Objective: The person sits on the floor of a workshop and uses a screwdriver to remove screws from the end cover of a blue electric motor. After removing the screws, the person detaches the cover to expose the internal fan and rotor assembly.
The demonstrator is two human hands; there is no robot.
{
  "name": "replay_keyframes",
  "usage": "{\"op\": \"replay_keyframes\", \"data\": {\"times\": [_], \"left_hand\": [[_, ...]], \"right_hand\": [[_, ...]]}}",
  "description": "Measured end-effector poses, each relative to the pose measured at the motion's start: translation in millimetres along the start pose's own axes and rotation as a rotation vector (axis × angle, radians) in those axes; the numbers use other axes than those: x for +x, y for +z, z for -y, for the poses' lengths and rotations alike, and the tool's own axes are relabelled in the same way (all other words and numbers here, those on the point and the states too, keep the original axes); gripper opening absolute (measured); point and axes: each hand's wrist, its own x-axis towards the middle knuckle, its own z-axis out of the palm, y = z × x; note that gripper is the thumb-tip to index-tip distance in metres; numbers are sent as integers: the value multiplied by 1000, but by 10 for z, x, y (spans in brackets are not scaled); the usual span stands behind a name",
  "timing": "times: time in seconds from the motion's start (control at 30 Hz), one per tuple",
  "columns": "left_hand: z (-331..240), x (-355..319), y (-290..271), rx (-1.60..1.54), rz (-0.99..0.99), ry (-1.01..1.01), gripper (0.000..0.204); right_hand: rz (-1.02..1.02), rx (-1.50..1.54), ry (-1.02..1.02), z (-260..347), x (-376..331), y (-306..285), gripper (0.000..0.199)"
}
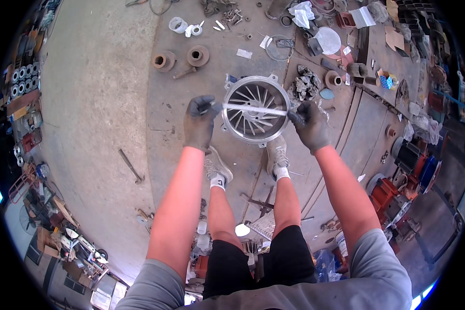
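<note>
A round metal housing [231, 132] stands in front of my feet, with a bladed impeller [250, 109] inside its ring. Across its open top runs a thin whitish strip [256, 109], pulled straight; whether it is tape or a ruler I cannot tell. My left hand [199, 122], in a dark glove, pinches the strip's left end just beyond the rim. At the other end, my gloved right hand [312, 128] grips it near the right rim, fingers closed. It cannot be made out whether the strip touches the housing.
Two rusty flanged hubs [198, 55] lie beyond the housing. Crumpled dark plastic [306, 84] and another rusty hub [332, 79] sit to the right. A hammer [132, 166] is on the floor at left. Orange motors [387, 194] line the right side. My shoes [277, 156] flank the housing's near side.
</note>
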Motion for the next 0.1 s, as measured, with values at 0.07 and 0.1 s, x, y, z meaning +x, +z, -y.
{"op": "replay_keyframes", "data": {"times": [0.07, 0.1], "left_hand": [[-37, 189, 48, -14, 21, 19, 39], [-92, 272, 68, 10, 35, 11, 41]], "right_hand": [[-23, 8, -5, 15, 160, -9, 43], [-14, 10, 5, -5, 237, -12, 45]]}}
